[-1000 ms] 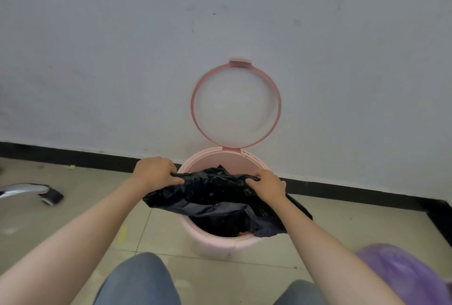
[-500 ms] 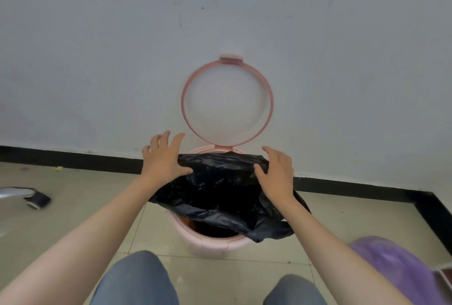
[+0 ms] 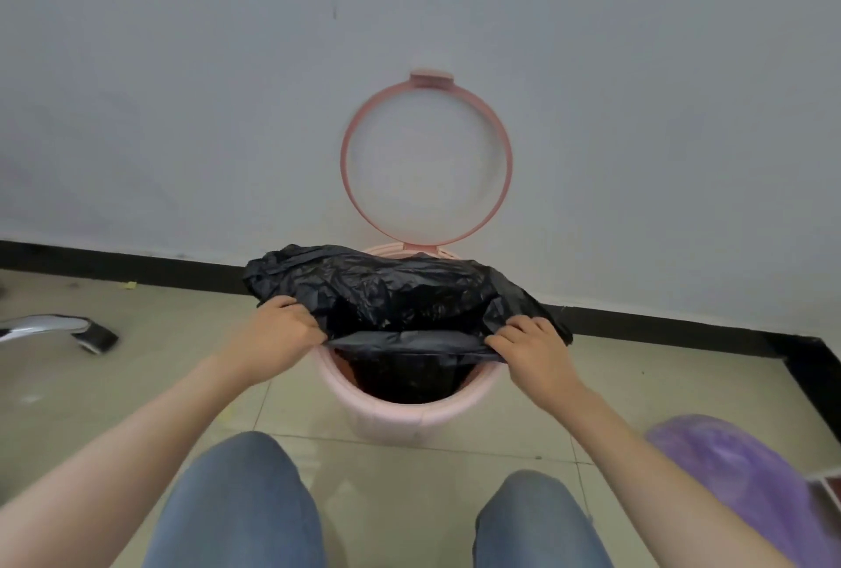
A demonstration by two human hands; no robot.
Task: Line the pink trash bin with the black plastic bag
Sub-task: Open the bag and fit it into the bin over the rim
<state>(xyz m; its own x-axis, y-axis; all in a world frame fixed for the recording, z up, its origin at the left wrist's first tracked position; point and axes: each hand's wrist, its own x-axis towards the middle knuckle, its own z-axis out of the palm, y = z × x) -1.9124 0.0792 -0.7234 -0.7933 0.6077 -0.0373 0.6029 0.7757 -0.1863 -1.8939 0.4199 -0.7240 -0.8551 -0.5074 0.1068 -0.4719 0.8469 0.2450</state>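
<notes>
The pink trash bin [image 3: 400, 415] stands on the tiled floor against the wall, its pink ring lid [image 3: 348, 166] flipped up against the wall. The black plastic bag [image 3: 396, 289] is draped over the bin's far rim and hangs down inside; the near rim is bare pink. My left hand [image 3: 277, 333] grips the bag's near edge at the bin's left side. My right hand [image 3: 530, 346] grips the same edge at the right side. The edge is stretched taut between both hands.
A white wall with a black baseboard [image 3: 136, 269] runs behind the bin. A chrome chair leg with a castor [image 3: 59, 328] lies at the left. A purple plastic bag [image 3: 746, 472] sits at the lower right. My knees [image 3: 245, 504] are just in front of the bin.
Both hands moved from the far side of the rim back toward me and closed on the bag's near edge. The bag now covers the far rim.
</notes>
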